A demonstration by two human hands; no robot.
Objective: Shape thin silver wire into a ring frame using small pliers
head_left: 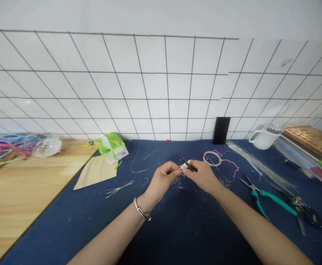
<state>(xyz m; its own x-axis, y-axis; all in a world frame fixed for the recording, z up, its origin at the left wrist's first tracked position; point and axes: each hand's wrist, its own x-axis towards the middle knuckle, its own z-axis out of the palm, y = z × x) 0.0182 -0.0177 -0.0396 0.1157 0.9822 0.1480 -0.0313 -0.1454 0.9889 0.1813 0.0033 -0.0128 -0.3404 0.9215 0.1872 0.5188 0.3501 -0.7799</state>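
Observation:
My left hand (pixel 163 177), with a silver bangle at its wrist, is closed in a pinch above the middle of the dark blue cloth. What its fingertips hold is too small to make out. My right hand (pixel 204 176) meets it fingertip to fingertip, closed around a slim dark pointed tool (pixel 187 163) whose tip points up and left. A whitish piece (pixel 186 165) shows beside the tool, partly hidden by the fingers. Below the hands lie thin curled wire bits (pixel 176 182). Right of them are a white ring (pixel 212 158) and a pink fuzzy strand (pixel 231 162).
Teal-handled pliers (pixel 268 197) lie open at right, near a long wire bundle (pixel 256 163). A white mug (pixel 265 138), stacked books (pixel 307 154) and a black upright block (pixel 221 130) stand behind. At left are short wires (pixel 119 189), a green tissue pack (pixel 111 144) and a beige sheet (pixel 96 172).

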